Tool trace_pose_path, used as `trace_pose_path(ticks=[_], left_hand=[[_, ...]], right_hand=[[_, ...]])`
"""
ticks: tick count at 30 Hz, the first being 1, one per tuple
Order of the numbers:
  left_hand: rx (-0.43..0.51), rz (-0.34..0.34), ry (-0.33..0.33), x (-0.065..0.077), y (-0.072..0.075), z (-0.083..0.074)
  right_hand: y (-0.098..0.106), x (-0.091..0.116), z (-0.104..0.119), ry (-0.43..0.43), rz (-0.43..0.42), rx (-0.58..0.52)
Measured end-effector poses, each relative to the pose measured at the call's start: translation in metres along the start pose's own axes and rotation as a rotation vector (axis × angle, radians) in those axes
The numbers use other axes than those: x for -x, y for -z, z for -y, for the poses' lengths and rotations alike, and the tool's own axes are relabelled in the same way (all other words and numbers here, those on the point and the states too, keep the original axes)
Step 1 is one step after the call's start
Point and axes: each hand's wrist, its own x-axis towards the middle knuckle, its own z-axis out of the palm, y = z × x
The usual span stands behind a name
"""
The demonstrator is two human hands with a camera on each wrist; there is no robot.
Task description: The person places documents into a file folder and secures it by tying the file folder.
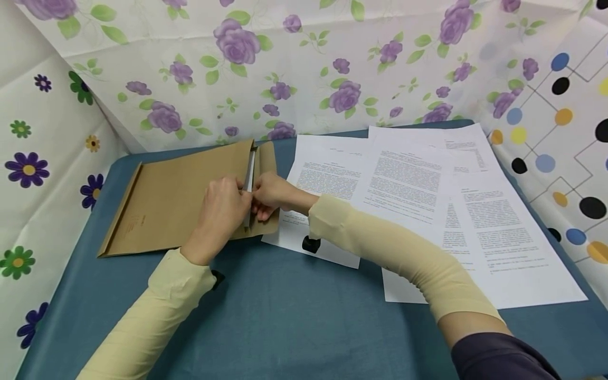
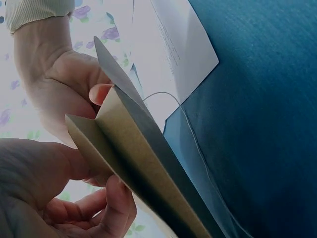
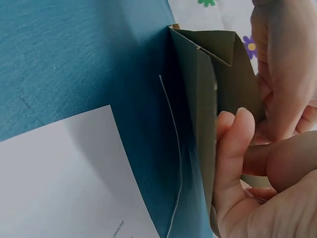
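A brown kraft paper document envelope [image 1: 176,198] lies toward the left of the table, its open mouth and flap facing right. My left hand [image 1: 220,214] pinches the upper edge of the mouth between thumb and fingers. At the flap side, my right hand [image 1: 273,195] holds the other edge, fingertips around the paper. Between the hands the mouth stands parted, with folded side gussets [image 3: 218,47] showing. A pale strip [image 1: 249,171] shows along the opening in the head view; I cannot tell what it is. A thin white string [image 2: 195,141] trails beside the envelope.
Several printed white sheets [image 1: 404,184] overlap on the right of the blue-covered table [image 1: 304,316]. One sheet [image 1: 328,169] lies close beside the envelope flap, under my right forearm. Flower-patterned cloth [image 1: 285,68] hangs behind the table.
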Motion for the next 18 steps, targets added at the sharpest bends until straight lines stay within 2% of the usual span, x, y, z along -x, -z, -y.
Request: trace_pose_path(ticks=[5,10,18], left_hand=[[-0.004,0.026,0.024,-0.0016,0.0010,0.0007],[-0.004,0.026,0.015,-0.0028,0.0006,0.0014],[0.005,0.029,0.011,-0.0030,0.0006,0.0022]], right_hand=[[-0.0011,-0.0029,-0.0006,0.003,-0.035,0.002],[-0.0020,-0.0037,-0.0005,0.012,-0.052,0.019],[-0.0013,-0.0014,-0.0003,0.053,-0.102,0.113]])
